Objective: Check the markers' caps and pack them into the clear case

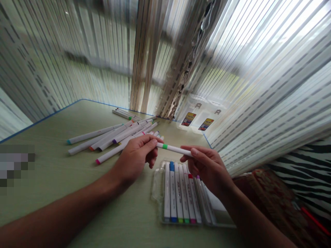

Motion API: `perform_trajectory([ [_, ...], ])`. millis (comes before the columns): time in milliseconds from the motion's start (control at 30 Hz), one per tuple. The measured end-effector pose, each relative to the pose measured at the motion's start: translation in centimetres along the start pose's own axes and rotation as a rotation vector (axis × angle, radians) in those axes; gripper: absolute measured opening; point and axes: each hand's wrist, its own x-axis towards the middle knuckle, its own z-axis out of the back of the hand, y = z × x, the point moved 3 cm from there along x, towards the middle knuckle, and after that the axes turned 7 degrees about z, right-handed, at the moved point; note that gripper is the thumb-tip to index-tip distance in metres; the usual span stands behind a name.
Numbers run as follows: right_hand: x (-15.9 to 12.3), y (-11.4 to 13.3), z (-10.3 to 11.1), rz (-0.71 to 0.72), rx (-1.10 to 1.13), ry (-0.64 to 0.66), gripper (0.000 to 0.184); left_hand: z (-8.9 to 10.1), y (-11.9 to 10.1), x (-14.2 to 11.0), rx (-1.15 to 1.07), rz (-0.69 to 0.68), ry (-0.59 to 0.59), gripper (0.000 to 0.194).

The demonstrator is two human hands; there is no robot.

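While loose markers (pixel 133 131) are spread across the surface (pixel 46 179), 1 green-banded marker (pixel 177 150) is pinched at its ends by the left hand (pixel 138 151) and right hand (pixel 209 165), near the clear case (pixel 181 224); matched pinches would be called for by any shift. The labels (pixel 188 119) behind cannot be read.

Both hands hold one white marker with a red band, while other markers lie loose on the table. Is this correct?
The band is green, not red, as the head view shows. The left hand and right hand hold one white marker, while other markers lie loose on the table.
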Motion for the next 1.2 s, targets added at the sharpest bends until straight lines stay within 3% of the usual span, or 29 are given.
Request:
perform_trajectory([
  [733, -0.1, -0.05, 0.33, -0.006, -0.109, -0.049, 0.03, 0.26, -0.43, -0.11, 0.064, -0.061, -0.062, 0.022],
  [1200, 0.05, -0.75, 0.07, -0.101, -0.232, 0.051, 0.041, 0.56, -0.8, -0.14, 0.163, -0.126, -0.133, 0.032],
])
